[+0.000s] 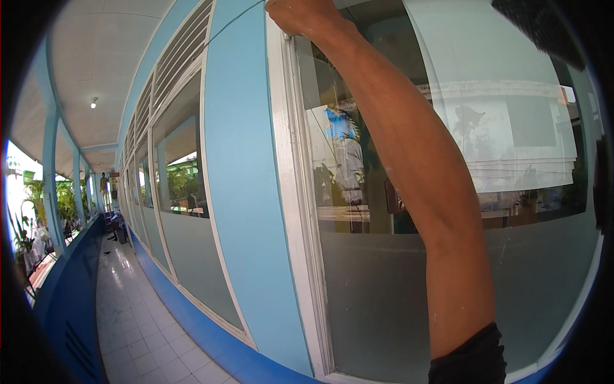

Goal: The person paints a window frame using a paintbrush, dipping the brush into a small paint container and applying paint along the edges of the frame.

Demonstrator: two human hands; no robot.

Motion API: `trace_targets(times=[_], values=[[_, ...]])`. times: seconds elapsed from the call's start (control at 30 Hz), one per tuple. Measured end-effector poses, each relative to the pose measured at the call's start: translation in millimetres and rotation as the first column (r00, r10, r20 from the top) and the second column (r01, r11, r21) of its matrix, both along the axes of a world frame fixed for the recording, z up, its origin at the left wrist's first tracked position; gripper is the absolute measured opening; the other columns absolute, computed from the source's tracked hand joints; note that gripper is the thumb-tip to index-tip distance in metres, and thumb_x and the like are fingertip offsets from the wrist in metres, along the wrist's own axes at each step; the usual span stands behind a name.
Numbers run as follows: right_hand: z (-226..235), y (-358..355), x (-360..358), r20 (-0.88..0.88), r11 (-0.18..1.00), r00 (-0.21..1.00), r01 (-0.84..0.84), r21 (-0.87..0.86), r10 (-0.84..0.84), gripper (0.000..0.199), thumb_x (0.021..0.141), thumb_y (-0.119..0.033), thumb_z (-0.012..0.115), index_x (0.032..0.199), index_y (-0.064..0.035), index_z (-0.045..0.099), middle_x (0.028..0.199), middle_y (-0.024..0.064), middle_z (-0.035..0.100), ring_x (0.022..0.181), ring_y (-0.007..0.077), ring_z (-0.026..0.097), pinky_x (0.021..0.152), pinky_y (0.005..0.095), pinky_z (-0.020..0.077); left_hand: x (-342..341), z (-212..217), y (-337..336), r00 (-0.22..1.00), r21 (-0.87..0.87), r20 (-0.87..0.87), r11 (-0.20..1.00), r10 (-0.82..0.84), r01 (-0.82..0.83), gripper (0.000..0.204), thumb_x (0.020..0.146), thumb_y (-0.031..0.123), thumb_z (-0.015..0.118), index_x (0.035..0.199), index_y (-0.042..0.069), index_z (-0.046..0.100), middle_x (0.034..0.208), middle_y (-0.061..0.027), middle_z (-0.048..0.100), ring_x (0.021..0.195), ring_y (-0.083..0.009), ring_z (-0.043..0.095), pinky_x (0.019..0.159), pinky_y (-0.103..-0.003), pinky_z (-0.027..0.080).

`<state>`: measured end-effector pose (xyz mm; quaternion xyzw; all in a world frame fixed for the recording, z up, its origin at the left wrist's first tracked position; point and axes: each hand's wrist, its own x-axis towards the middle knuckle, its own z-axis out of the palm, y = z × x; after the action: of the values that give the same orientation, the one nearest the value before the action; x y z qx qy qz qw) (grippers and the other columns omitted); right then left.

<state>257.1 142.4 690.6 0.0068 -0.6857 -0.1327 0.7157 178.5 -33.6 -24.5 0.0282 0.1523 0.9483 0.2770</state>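
My right hand (299,15) is raised high, at the top left corner of a glass window (511,256). It presses against the white window frame (295,192). The fingers look curled, but the picture's top edge cuts them off, so anything in the hand is hidden. My bare forearm runs down across the pane to a black sleeve (470,358) at the bottom. The lower part of the glass is frosted; the upper part reflects plants and a building. My left hand is out of the picture.
A light blue wall panel (246,192) stands left of the window, followed by more windows along a tiled corridor (134,313). A low blue wall (67,307) with plants behind it lines the left side. A distant person stands far down the corridor.
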Motion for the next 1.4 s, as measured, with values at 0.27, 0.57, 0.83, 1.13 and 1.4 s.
trace_targets(times=[0.27, 0.57, 0.83, 1.13, 1.4], values=[[-1.0, -3.2, -1.3, 0.018, 0.998, 0.998, 0.055, -0.020, -0.055, 0.025, 0.089, -0.011, 0.057, 0.077, 0.0094, 0.063, 0.075, 0.0267, 0.063, 0.062, 0.0368, 0.062, 0.058, 0.0478, 0.0500, -27.5, -46.8, -13.3, 0.969, 0.237, -0.018, 0.941, -0.245, 0.242, 0.093, 0.083, 0.058, 0.069, 0.149, 0.006, 0.029, 0.148, -0.0224, 0.038, 0.137, -0.0419, 0.038, 0.118, -0.057, 0.030], [-21.7, -23.3, 11.5, 0.086, 0.993, 0.992, 0.098, -0.060, -0.092, 0.026, 0.091, -0.013, 0.059, 0.094, 0.0110, 0.067, 0.091, 0.0264, 0.067, 0.080, 0.0376, 0.068, 0.070, 0.0453, 0.0557, -14.6, -23.0, -25.7, 0.781, 0.808, 0.203, 0.552, -0.591, 0.208, 0.094, 0.080, 0.055, 0.074, 0.148, 0.007, 0.031, 0.146, -0.0227, 0.041, 0.136, -0.0426, 0.039, 0.117, -0.056, 0.032], [-13.9, -34.7, 16.7, -0.053, 1.000, 0.999, 0.016, 0.027, -0.014, 0.025, 0.094, -0.015, 0.057, 0.093, 0.0092, 0.066, 0.087, 0.0236, 0.066, 0.080, 0.0366, 0.066, 0.069, 0.0452, 0.0551, -20.9, -26.5, -20.6, 0.961, 0.309, -0.042, 0.911, -0.272, 0.271, 0.087, 0.083, 0.054, 0.071, 0.146, 0.007, 0.034, 0.146, -0.0210, 0.043, 0.135, -0.0406, 0.041, 0.117, -0.058, 0.031], [2.1, -22.1, -0.3, -0.072, 1.000, 0.997, -0.026, -0.001, 0.026, 0.029, 0.098, -0.019, 0.055, 0.092, 0.0067, 0.067, 0.084, 0.0229, 0.066, 0.076, 0.0364, 0.065, 0.069, 0.0456, 0.0540, -4.3, -1.8, -16.6, 0.997, 0.111, -0.044, 0.992, -0.060, 0.064, 0.079, 0.090, 0.058, 0.058, 0.146, 0.007, 0.037, 0.144, -0.0210, 0.046, 0.134, -0.0415, 0.041, 0.116, -0.059, 0.033], [-1.3, -14.9, -1.8, -0.020, 0.995, 0.998, -0.065, -0.070, 0.063, 0.039, 0.103, -0.027, 0.049, 0.094, 0.0054, 0.068, 0.090, 0.0245, 0.068, 0.083, 0.0390, 0.067, 0.075, 0.0471, 0.0546, -20.4, -21.1, -22.6, 0.959, 0.264, 0.017, 0.927, -0.282, 0.267, 0.089, 0.081, 0.056, 0.072, 0.146, 0.007, 0.035, 0.145, -0.0210, 0.044, 0.134, -0.0409, 0.042, 0.117, -0.057, 0.032]])
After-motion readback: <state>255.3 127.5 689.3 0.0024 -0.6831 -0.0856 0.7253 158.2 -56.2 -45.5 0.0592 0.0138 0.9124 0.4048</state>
